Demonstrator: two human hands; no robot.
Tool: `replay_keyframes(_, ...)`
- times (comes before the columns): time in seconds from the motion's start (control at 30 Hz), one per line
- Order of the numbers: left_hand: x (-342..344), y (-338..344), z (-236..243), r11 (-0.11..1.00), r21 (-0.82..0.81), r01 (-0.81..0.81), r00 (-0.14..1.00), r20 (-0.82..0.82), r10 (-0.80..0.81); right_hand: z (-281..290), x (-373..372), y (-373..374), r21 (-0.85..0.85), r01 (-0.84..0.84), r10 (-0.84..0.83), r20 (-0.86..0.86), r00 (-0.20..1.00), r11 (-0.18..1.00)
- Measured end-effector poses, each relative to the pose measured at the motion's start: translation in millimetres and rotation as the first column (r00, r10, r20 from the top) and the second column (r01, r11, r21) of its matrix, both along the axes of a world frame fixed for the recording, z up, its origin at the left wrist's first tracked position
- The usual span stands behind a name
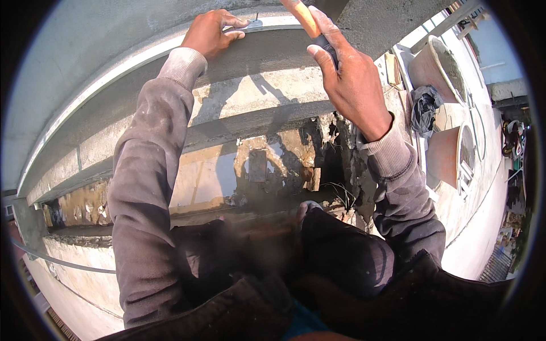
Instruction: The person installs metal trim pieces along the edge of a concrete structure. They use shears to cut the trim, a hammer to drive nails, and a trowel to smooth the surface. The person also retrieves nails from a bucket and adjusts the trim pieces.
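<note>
At the top, my left hand (211, 35) grips the edge of a long white strip (91, 91) running along the grey wall, its fingertips just left of a small metal piece (255, 21) with a thin nail-like pin standing up. My right hand (350, 79) is raised to the right of it, closed round the dark grip of a tool with an orange-yellow handle (304, 17); the tool's head is out of frame. Shadows fall on the concrete ledge (227, 91) below my hands.
Below lies a trough with standing water (199, 176) and broken, crumbly edges. At the right are two tilted buckets (443, 159), a dark plastic bag (424, 111) and small boards on a white surface. A thin pipe (68, 261) crosses the lower left. My legs are at the bottom.
</note>
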State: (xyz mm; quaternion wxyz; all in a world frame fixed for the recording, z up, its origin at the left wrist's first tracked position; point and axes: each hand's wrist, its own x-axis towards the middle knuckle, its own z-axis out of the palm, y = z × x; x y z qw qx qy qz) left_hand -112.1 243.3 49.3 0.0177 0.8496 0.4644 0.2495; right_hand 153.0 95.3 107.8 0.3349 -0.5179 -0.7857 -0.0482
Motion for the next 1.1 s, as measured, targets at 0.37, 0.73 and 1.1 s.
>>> replay_keyframes(0.37,0,-2,6,0.997,-0.071,-0.011,1.0,0.01,0.012,7,-13,-6,-0.328,0.132,-0.115,0.073,0.991,0.935)
replay_keyframes(0.73,-19,12,-3,0.989,-0.032,0.145,0.986,0.084,-0.142,-54,94,-203,-0.447,0.423,-0.498,-0.06,0.865,0.788)
replay_keyframes(1.1,-28,16,7,0.962,-0.235,0.138,0.989,0.074,-0.124,-148,225,-352,-0.473,0.875,-0.925,0.277,0.262,0.106)
